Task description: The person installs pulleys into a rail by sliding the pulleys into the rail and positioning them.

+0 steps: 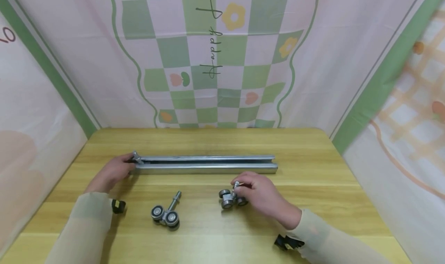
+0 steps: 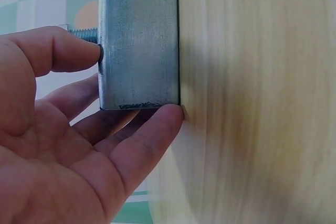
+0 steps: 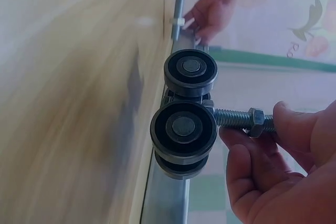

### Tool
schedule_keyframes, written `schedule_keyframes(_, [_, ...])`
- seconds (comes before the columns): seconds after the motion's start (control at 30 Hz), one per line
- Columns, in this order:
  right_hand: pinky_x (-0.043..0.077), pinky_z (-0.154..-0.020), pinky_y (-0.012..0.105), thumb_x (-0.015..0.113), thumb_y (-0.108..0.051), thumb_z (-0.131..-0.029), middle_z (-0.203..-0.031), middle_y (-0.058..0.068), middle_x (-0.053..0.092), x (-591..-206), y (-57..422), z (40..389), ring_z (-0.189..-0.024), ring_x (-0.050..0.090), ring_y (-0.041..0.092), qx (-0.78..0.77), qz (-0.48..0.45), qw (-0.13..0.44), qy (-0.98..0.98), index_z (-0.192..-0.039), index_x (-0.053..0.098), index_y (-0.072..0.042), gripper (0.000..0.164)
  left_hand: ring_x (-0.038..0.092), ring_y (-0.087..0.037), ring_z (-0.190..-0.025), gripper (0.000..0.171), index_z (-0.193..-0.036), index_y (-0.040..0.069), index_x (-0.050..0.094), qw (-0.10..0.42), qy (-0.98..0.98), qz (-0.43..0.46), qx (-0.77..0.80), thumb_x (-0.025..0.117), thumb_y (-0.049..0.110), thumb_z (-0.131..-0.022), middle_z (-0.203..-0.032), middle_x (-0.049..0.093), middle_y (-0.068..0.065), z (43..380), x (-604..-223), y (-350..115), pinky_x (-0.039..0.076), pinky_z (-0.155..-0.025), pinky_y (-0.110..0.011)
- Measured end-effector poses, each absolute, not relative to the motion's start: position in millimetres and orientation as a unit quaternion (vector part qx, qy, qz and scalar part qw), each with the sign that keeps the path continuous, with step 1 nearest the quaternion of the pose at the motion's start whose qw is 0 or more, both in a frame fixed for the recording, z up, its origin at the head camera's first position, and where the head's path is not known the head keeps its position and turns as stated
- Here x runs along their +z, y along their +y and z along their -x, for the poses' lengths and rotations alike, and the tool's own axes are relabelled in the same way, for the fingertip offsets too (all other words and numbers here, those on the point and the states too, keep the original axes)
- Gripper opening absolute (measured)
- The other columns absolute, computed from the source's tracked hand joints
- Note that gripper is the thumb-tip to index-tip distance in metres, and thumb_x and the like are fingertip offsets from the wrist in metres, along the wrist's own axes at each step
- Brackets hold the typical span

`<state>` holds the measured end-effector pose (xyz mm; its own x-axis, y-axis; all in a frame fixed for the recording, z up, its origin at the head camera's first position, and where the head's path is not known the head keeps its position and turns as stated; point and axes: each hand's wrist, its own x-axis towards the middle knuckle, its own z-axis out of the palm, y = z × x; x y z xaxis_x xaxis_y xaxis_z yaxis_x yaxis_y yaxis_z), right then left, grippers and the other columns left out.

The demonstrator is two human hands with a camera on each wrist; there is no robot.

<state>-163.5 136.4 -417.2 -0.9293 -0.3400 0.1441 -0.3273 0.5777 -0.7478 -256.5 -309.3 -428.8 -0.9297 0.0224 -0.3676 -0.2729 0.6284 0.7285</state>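
Observation:
A silver metal channel rail (image 1: 208,169) lies across the table with its slot facing up. My left hand (image 1: 116,171) grips the rail's left end, thumb on the upper edge and fingers around the end, as the left wrist view shows. Beside that thumb a threaded bolt (image 2: 84,35) sticks up out of the slot; whatever bears it inside the rail is hidden. In front of the rail, my right hand (image 1: 262,192) pinches the upright bolt (image 3: 236,119) of a roller trolley (image 1: 227,199), which has a nut and several black-and-silver wheels. Another roller trolley (image 1: 165,214) lies tilted on the table, bolt pointing away.
The wooden table (image 1: 208,241) has rounded far corners. Behind it hangs a curtain (image 1: 236,78) with green checks and flowers, and more patterned cloth (image 1: 410,132) borders the sides. Black straps with cameras sit on both wrists.

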Motion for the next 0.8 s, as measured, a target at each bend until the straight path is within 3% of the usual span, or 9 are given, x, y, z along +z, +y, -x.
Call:
schedule_keyframes(0.43, [0.052, -0.085, 0.040, 0.070, -0.015, -0.093, -0.111, -0.009, 0.067, -424.9, 173.4, 168.9, -0.097, 0.062, 0.013, -0.397, 0.144, -0.010, 0.906, -0.110, 0.075, -0.015, 0.018, 0.027, -0.050, -0.138, 0.065, -0.156, -0.001, 0.016, 0.174, 0.890, 0.069, 0.415, 0.046, 0.013, -0.100, -0.158, 0.016, -0.032, 256.1, -427.6, -309.1, 0.032, -0.107, -0.061])
schedule_keyframes(0.8, [0.052, -0.080, 0.041, 0.068, -0.012, -0.093, -0.110, -0.002, 0.069, -424.1, 193.2, 170.8, -0.092, 0.063, 0.016, -0.385, 0.116, -0.018, 0.915, -0.112, 0.074, -0.012, 0.020, 0.030, -0.050, -0.136, 0.066, -0.156, 0.000, 0.017, 0.170, 0.888, 0.071, 0.421, 0.048, 0.012, -0.099, -0.158, 0.016, -0.032, 255.2, -429.0, -308.4, 0.034, -0.106, -0.060])
